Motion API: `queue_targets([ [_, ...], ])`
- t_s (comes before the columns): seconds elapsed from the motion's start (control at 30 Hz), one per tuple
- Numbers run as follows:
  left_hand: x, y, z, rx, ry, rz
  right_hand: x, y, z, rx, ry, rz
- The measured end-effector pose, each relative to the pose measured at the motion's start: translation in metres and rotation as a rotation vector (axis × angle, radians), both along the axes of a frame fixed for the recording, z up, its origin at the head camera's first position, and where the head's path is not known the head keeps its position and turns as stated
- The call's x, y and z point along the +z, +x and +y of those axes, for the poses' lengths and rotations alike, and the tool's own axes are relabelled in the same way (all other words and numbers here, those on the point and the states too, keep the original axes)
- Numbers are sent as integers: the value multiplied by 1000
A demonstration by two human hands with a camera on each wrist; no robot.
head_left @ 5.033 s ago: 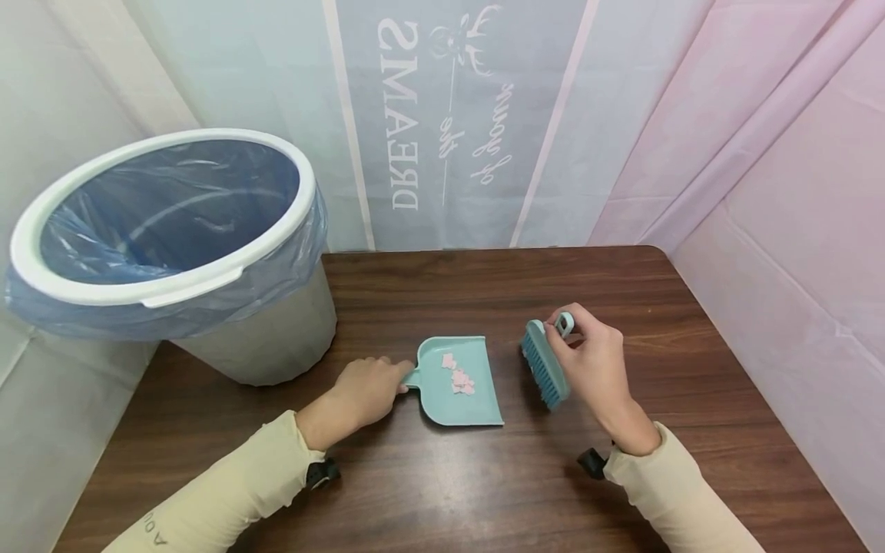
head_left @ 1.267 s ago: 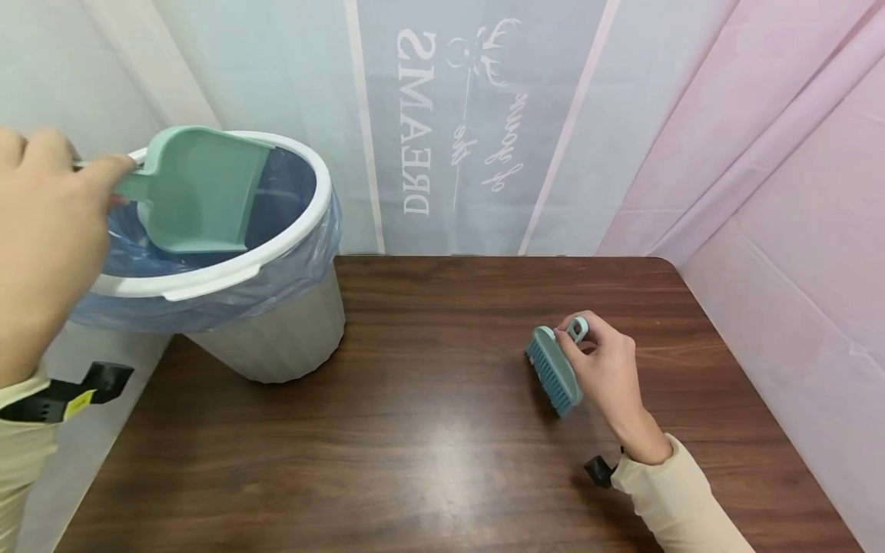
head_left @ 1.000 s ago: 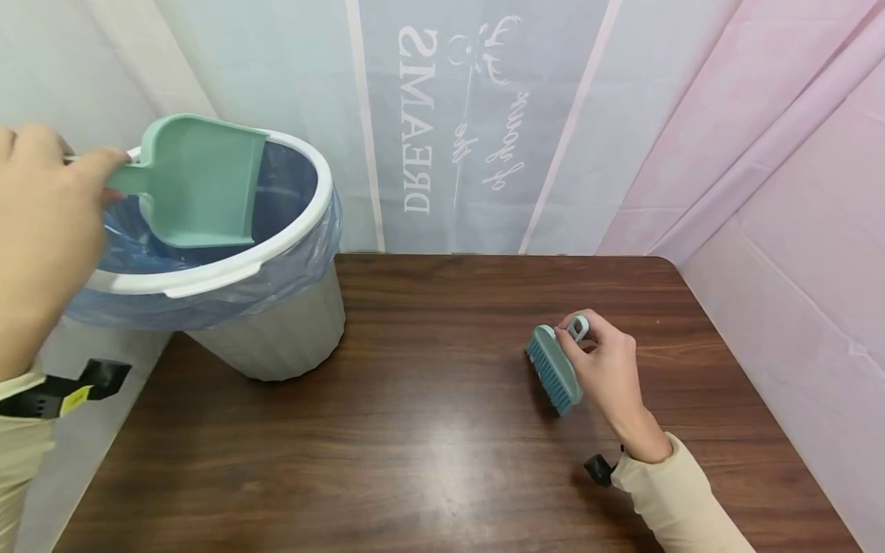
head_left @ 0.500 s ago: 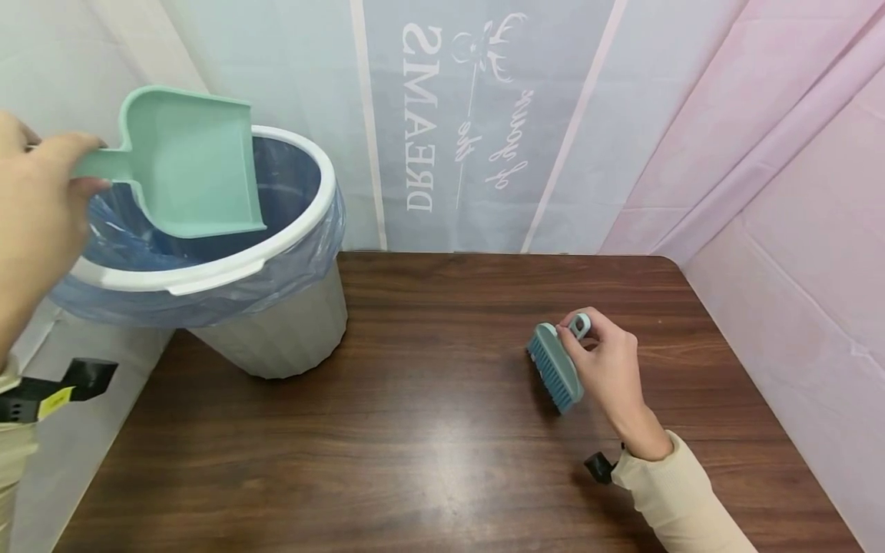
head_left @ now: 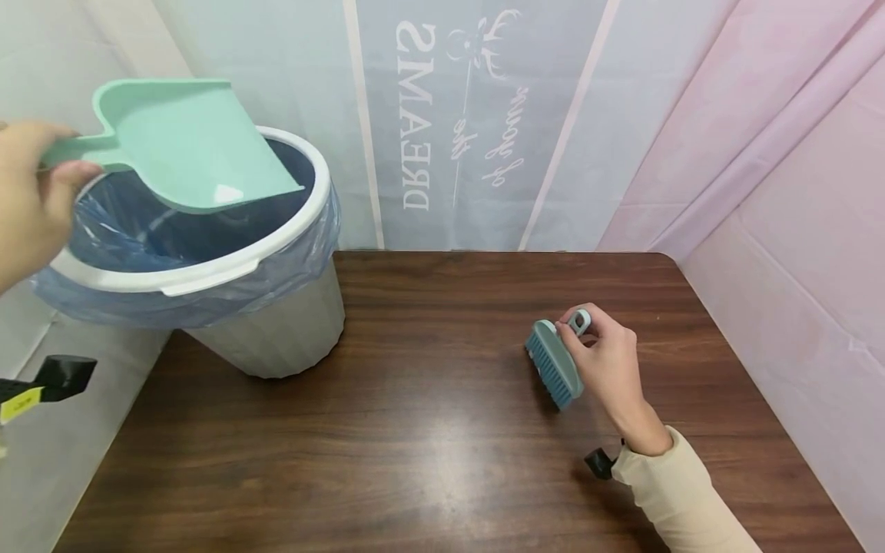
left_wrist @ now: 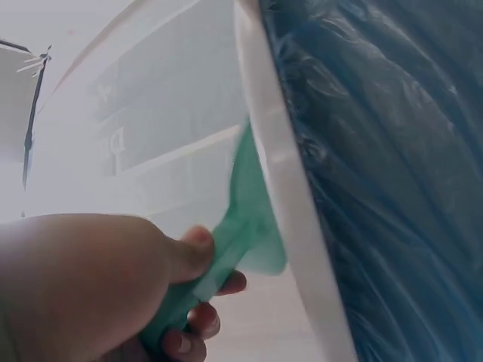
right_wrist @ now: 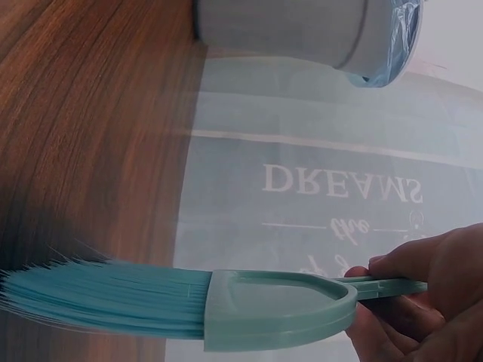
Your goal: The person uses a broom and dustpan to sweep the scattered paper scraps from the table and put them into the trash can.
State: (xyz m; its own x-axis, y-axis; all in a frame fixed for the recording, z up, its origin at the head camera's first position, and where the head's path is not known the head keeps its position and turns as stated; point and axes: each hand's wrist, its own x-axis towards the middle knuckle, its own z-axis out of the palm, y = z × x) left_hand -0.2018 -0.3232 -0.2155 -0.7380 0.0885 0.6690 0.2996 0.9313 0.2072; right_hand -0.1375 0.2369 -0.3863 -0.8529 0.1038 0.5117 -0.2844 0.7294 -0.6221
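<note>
My left hand [head_left: 31, 192] grips the handle of a mint-green dustpan [head_left: 187, 142] above the trash bin [head_left: 270, 342] at the left. The pan overlaps the bin's mouth, its inner face toward the head camera and bare apart from a bright glint. In the left wrist view, thumb and fingers wrap the dustpan handle [left_wrist: 226, 245] beside the white rim [left_wrist: 279, 151]. At the right, my right hand [head_left: 611, 361] pinches the short handle of a teal hand brush [head_left: 558, 365]. Its bristles [right_wrist: 113, 298] point down close over the table.
A blue plastic liner [head_left: 138, 223] lines the bin and folds out over its rim. The dark wooden table [head_left: 415, 430] ends at printed curtains [head_left: 477, 192] behind and at a pale pink sheet [head_left: 802, 246] along the right.
My left hand lifted the dustpan from the table to over the bin, then raised it and turned its inner face to the camera. The pink scraps it carried are out of sight. The brush barely moved.
</note>
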Motion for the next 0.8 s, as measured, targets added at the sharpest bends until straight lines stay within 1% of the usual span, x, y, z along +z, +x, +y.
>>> queue_targets([
  [0.13, 8, 4, 6, -15, -44, -21, 0, 0, 0, 1, -4, -6],
  [0.27, 16, 7, 9, -43, -79, -68, 0, 1, 1, 3, 11, 1],
  [0.4, 19, 12, 17, -72, -32, -83, 0, 0, 2, 3, 24, 1],
  [0.5, 21, 17, 27, -88, -12, -114, 0, 0, 2, 1, 24, -2],
  [0.57, 23, 21, 34, -101, -44, -132, 0, 0, 2, 1, 22, -4],
  [0.63, 22, 22, 38, -107, -90, -168, 0, 0, 2, 0, 20, -4],
  [0.67, 20, 21, 37, -117, -112, -173, 0, 0, 2, -1, 20, -5],
  [0.7, 14, 17, 33, -116, -135, -169, -1, 0, 2, -2, 20, -5],
  [0.73, 6, 11, 27, -114, -152, -163, -1, 1, 2, -3, 20, -6],
  [0.77, -4, 3, 18, -112, -169, -159, -1, 1, 2, -4, 21, -5],
  [0.8, -13, -5, 9, -129, -160, -170, -1, 1, 2, -4, 21, -5],
])
